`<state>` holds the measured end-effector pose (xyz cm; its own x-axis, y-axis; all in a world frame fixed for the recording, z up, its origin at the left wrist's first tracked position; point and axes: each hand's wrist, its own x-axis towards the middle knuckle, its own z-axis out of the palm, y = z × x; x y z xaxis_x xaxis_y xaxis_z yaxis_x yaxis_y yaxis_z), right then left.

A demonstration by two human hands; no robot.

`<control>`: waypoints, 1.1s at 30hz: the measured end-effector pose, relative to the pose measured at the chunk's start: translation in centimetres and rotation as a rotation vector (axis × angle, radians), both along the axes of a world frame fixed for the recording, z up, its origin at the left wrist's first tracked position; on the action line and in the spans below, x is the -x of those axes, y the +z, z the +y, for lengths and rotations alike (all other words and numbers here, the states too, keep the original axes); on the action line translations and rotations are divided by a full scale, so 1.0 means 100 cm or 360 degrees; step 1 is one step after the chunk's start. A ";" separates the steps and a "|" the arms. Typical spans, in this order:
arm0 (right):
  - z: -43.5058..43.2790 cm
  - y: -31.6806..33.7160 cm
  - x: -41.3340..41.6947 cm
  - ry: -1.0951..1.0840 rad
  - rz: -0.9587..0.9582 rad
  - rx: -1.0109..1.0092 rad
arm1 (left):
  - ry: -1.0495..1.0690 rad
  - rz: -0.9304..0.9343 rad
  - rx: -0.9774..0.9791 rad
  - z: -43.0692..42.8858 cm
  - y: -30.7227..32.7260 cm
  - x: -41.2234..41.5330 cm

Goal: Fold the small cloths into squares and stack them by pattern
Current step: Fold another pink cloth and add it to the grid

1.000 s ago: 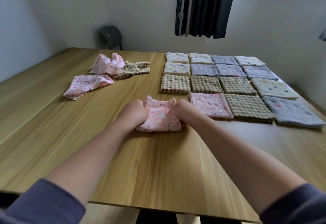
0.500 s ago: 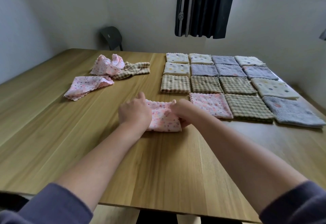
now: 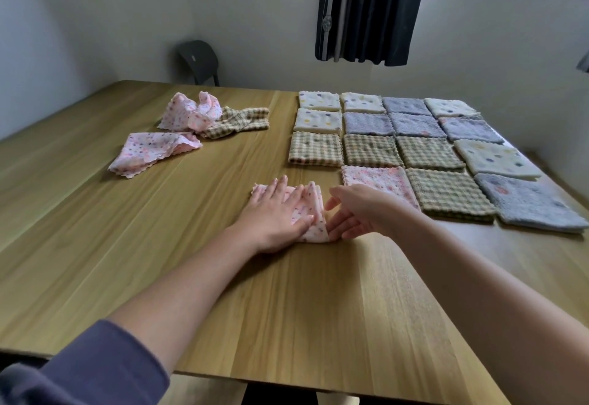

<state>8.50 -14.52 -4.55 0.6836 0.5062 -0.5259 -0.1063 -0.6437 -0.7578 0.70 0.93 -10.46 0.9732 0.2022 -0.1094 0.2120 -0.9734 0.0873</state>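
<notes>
Left hand (image 3: 274, 216) lies flat, fingers straight, palm pressing down on the pink dotted cloth (image 3: 311, 205). The cloth sits folded small on the counter (image 3: 287, 309), near centre, just left of the folded pink square (image 3: 376, 178). Right hand (image 3: 363, 213) is open with its fingers extended at the cloth's right edge. Can't tell if it is touching or just off. It holds nothing.

Step in hand looks like flattening and squaring the last fold. The right edge stands up a little and its layers are visibly splayed. To do it well, probably:
- hold the left palm as anchor so the layers don't slide
- sweep the right fingers along the raised edge to crease it
- line the scalloped edges up before letting go

The fabric is soft and thin, so it likely springs open if released early.

The likely destination is on or beside the folded pink square, which sits at the near edge of the grid of folded plaid squares (image 3: 371, 149), grey squares (image 3: 368, 124) and cream dotted squares (image 3: 318, 100).

Two unfolded pink cloths (image 3: 149, 153) and an unfolded plaid cloth (image 3: 239, 121) wait far left.
</notes>
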 end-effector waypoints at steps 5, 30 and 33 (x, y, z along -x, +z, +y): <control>0.000 -0.016 -0.001 -0.0045 -0.0825 -0.0253 | -0.0005 -0.0057 0.0012 0.000 -0.001 0.003; 0.036 -0.045 0.004 0.1210 -0.1802 0.0016 | 0.0633 -0.0644 0.0120 0.072 -0.001 -0.007; 0.041 -0.054 0.003 0.1274 -0.1648 0.0191 | 0.0655 -0.0614 0.0182 0.076 -0.008 -0.009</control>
